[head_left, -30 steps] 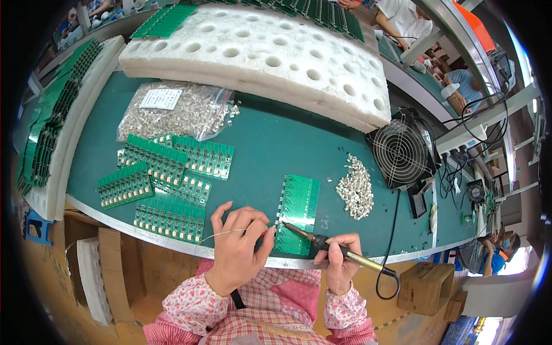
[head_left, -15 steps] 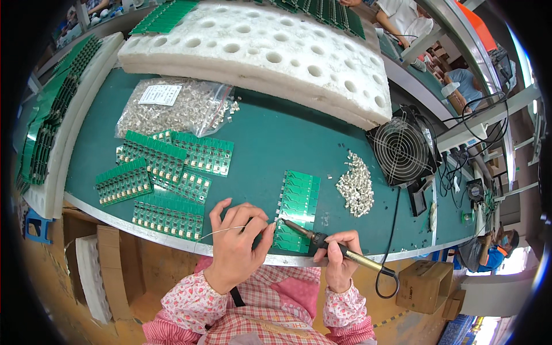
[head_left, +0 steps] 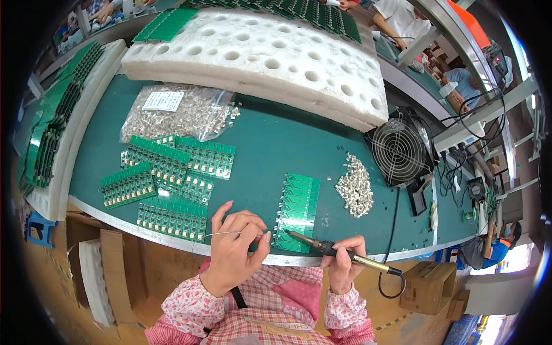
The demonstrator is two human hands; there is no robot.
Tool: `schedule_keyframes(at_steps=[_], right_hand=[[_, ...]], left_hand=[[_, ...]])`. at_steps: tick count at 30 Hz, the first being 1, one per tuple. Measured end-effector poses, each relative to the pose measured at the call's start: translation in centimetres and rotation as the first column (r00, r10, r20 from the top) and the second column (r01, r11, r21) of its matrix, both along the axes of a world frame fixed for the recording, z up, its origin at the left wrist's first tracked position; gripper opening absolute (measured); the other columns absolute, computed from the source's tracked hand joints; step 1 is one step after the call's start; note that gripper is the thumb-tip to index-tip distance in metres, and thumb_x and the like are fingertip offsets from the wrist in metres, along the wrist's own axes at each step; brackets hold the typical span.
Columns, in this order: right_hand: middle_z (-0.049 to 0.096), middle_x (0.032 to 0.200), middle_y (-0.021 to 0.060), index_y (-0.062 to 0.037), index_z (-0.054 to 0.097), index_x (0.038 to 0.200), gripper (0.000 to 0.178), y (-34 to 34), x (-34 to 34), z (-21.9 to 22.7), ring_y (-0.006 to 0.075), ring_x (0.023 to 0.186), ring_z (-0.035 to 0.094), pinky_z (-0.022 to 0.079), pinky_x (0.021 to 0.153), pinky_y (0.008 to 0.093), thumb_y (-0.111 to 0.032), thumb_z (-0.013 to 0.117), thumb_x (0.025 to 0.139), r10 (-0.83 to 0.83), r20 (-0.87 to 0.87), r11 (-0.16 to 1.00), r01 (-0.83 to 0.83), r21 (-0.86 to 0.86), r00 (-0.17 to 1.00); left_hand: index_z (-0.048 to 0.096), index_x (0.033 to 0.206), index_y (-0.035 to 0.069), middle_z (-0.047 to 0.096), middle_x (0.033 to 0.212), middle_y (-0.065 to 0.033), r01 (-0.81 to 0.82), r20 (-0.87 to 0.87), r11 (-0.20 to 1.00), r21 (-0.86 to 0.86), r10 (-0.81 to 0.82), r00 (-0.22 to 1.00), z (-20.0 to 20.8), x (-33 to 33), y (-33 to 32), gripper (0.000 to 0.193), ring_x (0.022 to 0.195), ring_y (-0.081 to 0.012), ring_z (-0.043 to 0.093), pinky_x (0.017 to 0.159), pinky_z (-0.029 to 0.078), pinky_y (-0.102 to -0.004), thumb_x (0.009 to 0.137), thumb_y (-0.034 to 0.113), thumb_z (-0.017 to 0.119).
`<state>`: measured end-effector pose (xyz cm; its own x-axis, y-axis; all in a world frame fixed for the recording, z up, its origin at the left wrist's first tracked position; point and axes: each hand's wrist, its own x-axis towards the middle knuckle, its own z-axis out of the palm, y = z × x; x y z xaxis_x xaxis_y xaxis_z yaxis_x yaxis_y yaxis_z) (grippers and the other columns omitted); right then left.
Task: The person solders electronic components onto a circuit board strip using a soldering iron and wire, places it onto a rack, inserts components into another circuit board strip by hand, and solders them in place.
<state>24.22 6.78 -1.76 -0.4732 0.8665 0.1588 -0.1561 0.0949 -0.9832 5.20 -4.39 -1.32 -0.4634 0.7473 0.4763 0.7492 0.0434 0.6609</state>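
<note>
A green circuit board panel (head_left: 298,210) lies on the green work mat in front of me, with small metal parts along its left edge. My right hand (head_left: 346,264) is closed round a soldering iron (head_left: 372,264), whose tip points left over the lower part of the panel. Whether the tip touches the board I cannot tell. At the panel's lower left, my left hand (head_left: 237,244) pinches a thin solder wire (head_left: 221,233), which trails away to the left. To the right of the panel is a pile of small silvery connectors (head_left: 354,187).
Several populated board panels (head_left: 172,218) lie at the left, below a plastic bag of parts (head_left: 172,118). White foam blocks (head_left: 253,63) holding more boards stand at the back and left. A black fan (head_left: 398,146) stands at the right; the iron's cord (head_left: 395,230) runs nearby.
The soldering iron's tip has shifted slightly down and right, along the panel's left side. My right hand moved a little lower with it. My left hand still pinches the wire.
</note>
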Motion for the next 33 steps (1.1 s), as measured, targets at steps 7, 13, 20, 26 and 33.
schedule_keyframes(at_steps=[7, 13, 20, 26, 33], right_hand=[[0.060, 0.064, 0.0095, 0.0008, 0.048, 0.091, 0.014, -0.07, -0.10, 0.47, 0.0115, 0.050, 0.058, 0.048, 0.047, 0.0230, -0.012, 0.053, 0.091, 0.030, 0.073, 0.999, -0.031, 0.018, 0.997], [0.061, 0.063, 0.0099, 0.0015, 0.049, 0.091, 0.014, -0.18, -0.25, 0.52, 0.0122, 0.051, 0.061, 0.049, 0.048, 0.0232, -0.011, 0.055, 0.091, 0.032, 0.110, 0.999, -0.031, -0.014, 0.993], [0.056, 0.069, 0.0092, -0.0010, 0.044, 0.090, 0.023, -0.22, -0.60, 0.56, 0.0139, 0.044, 0.054, 0.045, 0.041, 0.0232, -0.021, 0.056, 0.091, 0.030, 0.154, 1.000, -0.030, -0.002, 0.988], [0.062, 0.066, 0.0097, 0.0021, 0.049, 0.090, 0.016, -0.09, -0.33, 0.67, 0.0134, 0.054, 0.063, 0.051, 0.048, 0.0240, -0.012, 0.056, 0.092, 0.057, 0.126, 0.998, -0.058, 0.008, 0.990], [0.061, 0.066, 0.0098, 0.0020, 0.049, 0.090, 0.015, -0.19, -0.29, 0.63, 0.0139, 0.053, 0.063, 0.051, 0.048, 0.0244, -0.011, 0.055, 0.092, 0.049, 0.135, 0.998, -0.055, 0.041, 0.990]], left_hand=[[0.054, 0.070, 0.009, 0.062, 0.083, -0.0015, 0.027, -0.010, 1.000, -0.002, -0.027, 1.000, 0.12, 0.20, 0.09, 0.013, 0.088, -0.0216, 0.061, 0.101, 0.032, -0.0493, 0.074, 0.005, 0.066], [0.054, 0.070, 0.009, 0.062, 0.084, -0.0017, 0.017, -0.026, 1.000, -0.013, -0.018, 1.000, 0.06, 0.26, 0.20, 0.014, 0.089, -0.0217, 0.061, 0.102, 0.032, -0.0494, 0.074, 0.005, 0.066], [0.053, 0.073, 0.010, 0.061, 0.088, -0.0004, 0.016, -0.058, 0.999, -0.050, -0.018, 0.998, -0.16, 0.13, 0.19, 0.015, 0.091, -0.0191, 0.060, 0.103, 0.030, -0.0484, 0.076, 0.009, 0.068], [0.054, 0.077, 0.009, 0.060, 0.089, -0.0009, 0.025, -0.072, 0.998, -0.053, -0.029, 0.997, -0.07, 0.19, 0.21, 0.014, 0.091, -0.0192, 0.060, 0.102, 0.030, -0.0486, 0.076, 0.009, 0.068], [0.054, 0.072, 0.008, 0.061, 0.087, -0.0021, -0.018, -0.030, 0.999, -0.040, 0.017, 0.999, -0.06, 0.36, 0.38, 0.014, 0.091, -0.0206, 0.060, 0.102, 0.031, -0.0487, 0.073, 0.004, 0.067]])
